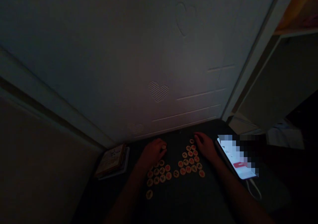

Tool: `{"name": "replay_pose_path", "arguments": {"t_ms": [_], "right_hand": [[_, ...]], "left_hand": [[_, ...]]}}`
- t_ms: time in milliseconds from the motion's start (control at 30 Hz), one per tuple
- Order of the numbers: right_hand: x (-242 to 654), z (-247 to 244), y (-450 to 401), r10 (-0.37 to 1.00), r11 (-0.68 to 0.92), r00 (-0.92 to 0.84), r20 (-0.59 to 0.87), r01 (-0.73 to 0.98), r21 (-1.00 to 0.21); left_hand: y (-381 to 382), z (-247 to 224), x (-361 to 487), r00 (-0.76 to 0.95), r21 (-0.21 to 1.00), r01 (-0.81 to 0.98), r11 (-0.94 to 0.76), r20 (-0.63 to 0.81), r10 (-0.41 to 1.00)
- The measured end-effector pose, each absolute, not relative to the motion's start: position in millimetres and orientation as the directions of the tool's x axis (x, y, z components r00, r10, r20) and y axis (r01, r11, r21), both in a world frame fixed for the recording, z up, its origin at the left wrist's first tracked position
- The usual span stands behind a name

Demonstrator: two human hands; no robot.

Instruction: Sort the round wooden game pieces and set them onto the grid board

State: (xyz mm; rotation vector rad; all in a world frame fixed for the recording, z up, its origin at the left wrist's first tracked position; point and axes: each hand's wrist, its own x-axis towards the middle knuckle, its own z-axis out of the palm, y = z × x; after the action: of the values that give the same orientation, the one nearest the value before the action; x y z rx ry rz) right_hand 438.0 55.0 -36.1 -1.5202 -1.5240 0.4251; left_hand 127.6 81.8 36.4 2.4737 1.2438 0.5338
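Observation:
Round wooden Chinese chess pieces (188, 169) with red and dark markings lie flat in staggered rows on a dark tabletop (188, 200). At the left group, my left hand (154, 152) is closed, with one pale Chinese chess piece (164, 147) at its fingertips. Its palm hides part of the nearby rows. My right hand (204, 144) rests at the far end of the right group, fingers partly stretched out and apart. Just beside its thumb lies the topmost piece (191, 141); whether they touch is hard to see. A lone piece (149, 194) sits nearer to me.
A lit phone (236, 159) with a white cable (253, 189) lies to the right of my right forearm. Stacked books or boxes (113, 159) stand at the left. A pale panel with heart patterns (159, 91) rises behind the tabletop. The scene is dim.

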Motion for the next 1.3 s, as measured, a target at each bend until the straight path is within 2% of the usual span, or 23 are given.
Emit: {"name": "replay_pose_path", "arguments": {"t_ms": [333,400,467,533,600,733,1067,1300], "right_hand": [[437.8,-37.4,57.1,0.916,0.188,0.197,0.349,0.56,-0.807],[437.5,-36.8,57.2,0.915,0.193,0.195,0.354,0.559,-0.806],[437.4,-36.4,57.4,0.913,0.196,0.196,0.358,0.559,-0.806],[437.6,-36.5,57.7,0.911,0.198,0.197,0.362,0.559,-0.805],[438.1,-37.0,57.9,0.909,0.199,0.201,0.364,0.56,-0.804],[438.7,-38.1,57.7,0.907,0.203,0.201,0.371,0.562,-0.802],[439.7,-39.0,57.1,0.905,0.209,0.194,0.38,0.575,-0.791],[441.0,-41.5,58.3,0.909,0.201,0.19,0.372,0.582,-0.788]], "left_hand": [[90.8,39.3,136.2,0.591,0.486,0.663,-0.57,0.128,0.797],[86.0,45.2,142.2,0.564,0.571,0.625,-0.532,0.141,0.814],[79.9,52.9,147.4,0.519,0.715,0.538,-0.446,0.136,0.844],[73.8,61.1,150.5,0.482,0.843,0.431,-0.321,0.086,0.872],[68.4,68.6,151.0,0.436,0.905,0.38,-0.191,0.007,0.9],[60.2,75.4,147.5,0.332,0.912,0.406,-0.06,-0.086,0.939],[34.5,74.5,149.5,0.309,0.939,0.342,-0.043,-0.069,0.948],[-2.4,77.8,150.2,0.243,0.966,0.232,0.111,-0.169,0.955]]}}
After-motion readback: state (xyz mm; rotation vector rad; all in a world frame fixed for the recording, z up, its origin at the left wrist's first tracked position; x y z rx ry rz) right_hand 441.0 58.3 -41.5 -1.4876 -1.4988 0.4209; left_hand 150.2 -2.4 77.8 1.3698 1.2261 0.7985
